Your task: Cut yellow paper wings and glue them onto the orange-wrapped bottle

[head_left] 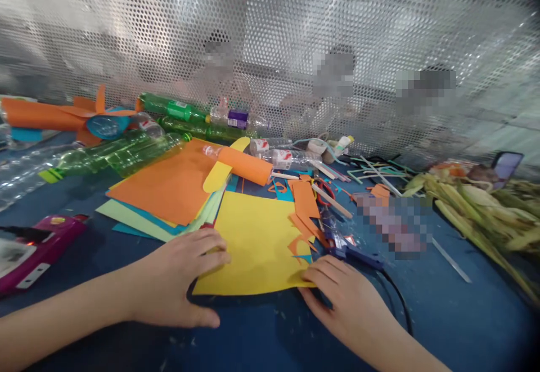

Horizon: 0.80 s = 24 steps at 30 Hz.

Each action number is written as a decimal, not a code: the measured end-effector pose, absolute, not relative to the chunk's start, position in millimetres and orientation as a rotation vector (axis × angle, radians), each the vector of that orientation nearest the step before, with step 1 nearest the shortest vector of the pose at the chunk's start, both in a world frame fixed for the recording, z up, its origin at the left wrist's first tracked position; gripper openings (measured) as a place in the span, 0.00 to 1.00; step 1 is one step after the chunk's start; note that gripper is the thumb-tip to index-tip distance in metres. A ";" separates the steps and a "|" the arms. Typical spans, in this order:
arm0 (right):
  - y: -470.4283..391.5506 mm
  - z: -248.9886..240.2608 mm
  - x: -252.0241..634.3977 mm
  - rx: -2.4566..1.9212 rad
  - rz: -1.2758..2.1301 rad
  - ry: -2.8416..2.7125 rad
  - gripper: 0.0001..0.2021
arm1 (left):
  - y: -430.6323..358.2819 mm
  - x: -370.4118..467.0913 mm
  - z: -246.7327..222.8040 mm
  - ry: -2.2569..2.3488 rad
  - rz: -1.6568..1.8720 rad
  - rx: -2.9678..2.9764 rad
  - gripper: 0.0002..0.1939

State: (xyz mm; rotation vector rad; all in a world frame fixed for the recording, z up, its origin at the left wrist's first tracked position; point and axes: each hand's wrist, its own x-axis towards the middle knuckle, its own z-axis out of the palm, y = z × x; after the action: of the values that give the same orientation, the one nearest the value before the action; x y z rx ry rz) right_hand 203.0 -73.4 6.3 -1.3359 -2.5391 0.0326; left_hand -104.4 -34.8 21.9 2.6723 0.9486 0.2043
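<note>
A yellow sheet, which looks like craft paper or foam, lies in front of me with its near edge slightly lifted on the right. My right hand pinches its near right corner between thumb and fingers. My left hand rests its fingertips at the sheet's left edge, thumb spread well apart and gripping nothing. Orange and teal scraps overlap the sheet's right side. Left of it sits a stack of coloured sheets, orange sheet on top. Beyond them lies a small bottle wrapped in orange, over a yellow strip.
A blue glue gun with a black cord lies right of the sheet, near scissors. Green bottles and an orange propeller-like model stand back left. A purple power strip lies left, corn husks right. Perforated mesh rises behind.
</note>
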 end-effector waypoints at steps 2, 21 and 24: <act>-75.2 9.0 204.7 -1.355 0.204 -2.521 0.08 | -36.1 -102.5 16.7 0.886 0.214 2.693 0.33; -46.8 14.3 212.2 -1.185 0.255 -2.799 0.21 | -33.5 -111.8 -15.7 0.724 0.415 2.967 0.19; -43.2 6.8 218.1 -1.181 0.349 -2.652 0.23 | -28.5 -112.2 -15.0 0.766 0.517 2.874 0.18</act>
State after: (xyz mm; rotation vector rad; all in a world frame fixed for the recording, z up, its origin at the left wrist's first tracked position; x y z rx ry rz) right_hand 218.1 -43.2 6.8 -1.1814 -2.6524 0.3492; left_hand -112.2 -28.5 -15.0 2.8740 0.7655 0.5167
